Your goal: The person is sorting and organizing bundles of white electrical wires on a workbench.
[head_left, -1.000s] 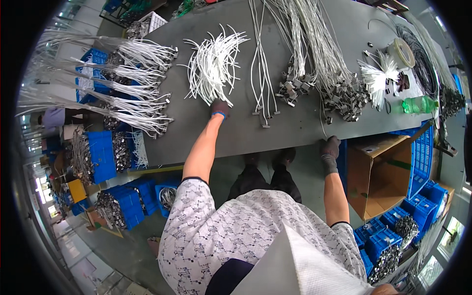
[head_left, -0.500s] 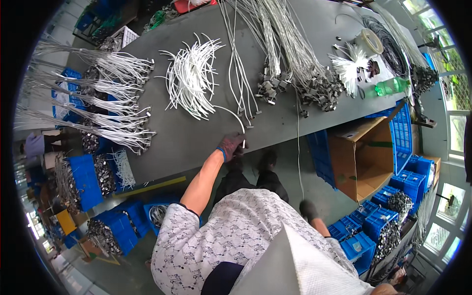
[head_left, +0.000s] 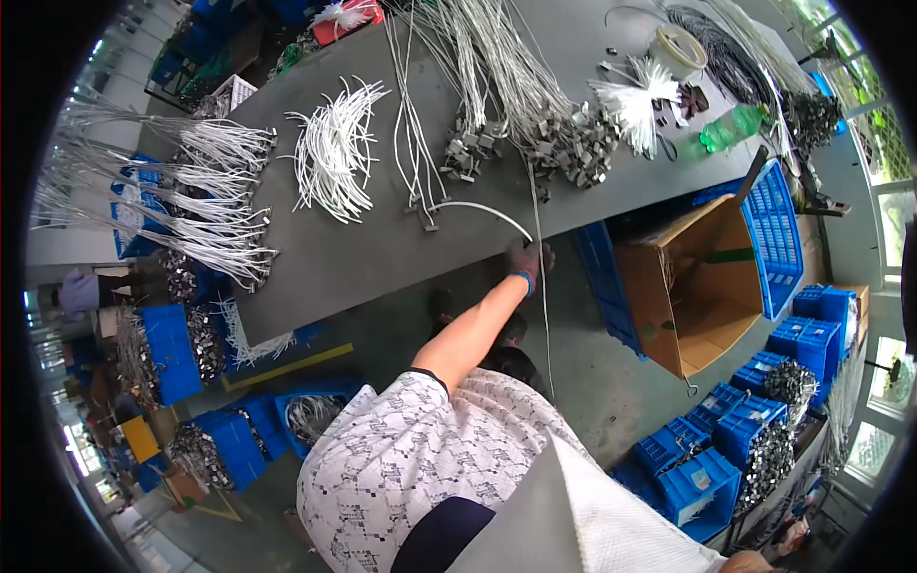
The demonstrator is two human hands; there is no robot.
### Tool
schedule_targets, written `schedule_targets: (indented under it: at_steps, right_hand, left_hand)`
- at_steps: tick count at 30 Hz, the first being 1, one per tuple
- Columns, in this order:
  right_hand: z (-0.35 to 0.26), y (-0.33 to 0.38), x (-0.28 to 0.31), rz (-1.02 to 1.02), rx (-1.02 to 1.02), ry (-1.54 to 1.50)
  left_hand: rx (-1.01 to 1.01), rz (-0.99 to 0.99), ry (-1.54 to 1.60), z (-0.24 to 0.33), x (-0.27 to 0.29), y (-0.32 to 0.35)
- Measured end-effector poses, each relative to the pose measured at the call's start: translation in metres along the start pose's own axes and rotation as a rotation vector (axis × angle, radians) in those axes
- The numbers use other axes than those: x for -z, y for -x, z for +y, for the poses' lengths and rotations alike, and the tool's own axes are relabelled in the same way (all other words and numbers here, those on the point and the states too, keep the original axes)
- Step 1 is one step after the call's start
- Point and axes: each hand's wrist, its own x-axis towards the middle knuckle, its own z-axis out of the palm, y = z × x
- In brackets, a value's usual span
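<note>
My left hand (head_left: 528, 262), in a dark reddish glove with a blue cuff, is closed at the table's near edge. It grips one end of a white plastic tube (head_left: 485, 209), which arcs back leftward over the tabletop. A long thin cable (head_left: 544, 329) comes off the table and hangs down right beside the hand; whether the fingers touch it is unclear. A pile of cut white tubes (head_left: 336, 153) lies to the left. Nearer the hand, a few cables with small metal ends (head_left: 417, 204) lie on the table. My right hand is out of sight.
Cable bundles with grey metal ends (head_left: 573, 143) cover the middle of the grey table (head_left: 334, 272). White-sleeved bundles (head_left: 220, 196) hang off its left end. A green bottle (head_left: 734, 128) and tape roll (head_left: 679, 51) lie right. Below stand a cardboard box (head_left: 702, 306) and blue crates (head_left: 699, 482).
My left hand has moved right along the table edge, drawing the white tube away from the pile. My right hand, seen low by the hanging cable before, has left the view.
</note>
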Motion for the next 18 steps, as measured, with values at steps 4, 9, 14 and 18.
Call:
schedule_targets:
  at_steps: [4,9,14,18]
  right_hand:
    - [0.042,0.003,-0.04,-0.022,-0.044,-0.081]
    - [0.095,-0.046,-0.067,0.099,0.03,0.005]
    - [0.075,-0.083,-0.04,0.143,0.088,-0.084]
    - [0.045,-0.09,-0.027,0.197,0.207,-0.122]
  left_hand:
    - [-0.616,0.27,-0.387,0.084,-0.043,0.028]
    - [-0.78,0.067,-0.16,0.18,-0.054,0.018]
    - [-0.812,0.155,-0.407,0.187,-0.027,-0.004]
    - [-0.219,-0.149,-0.126,0.179,0.025,-0.036]
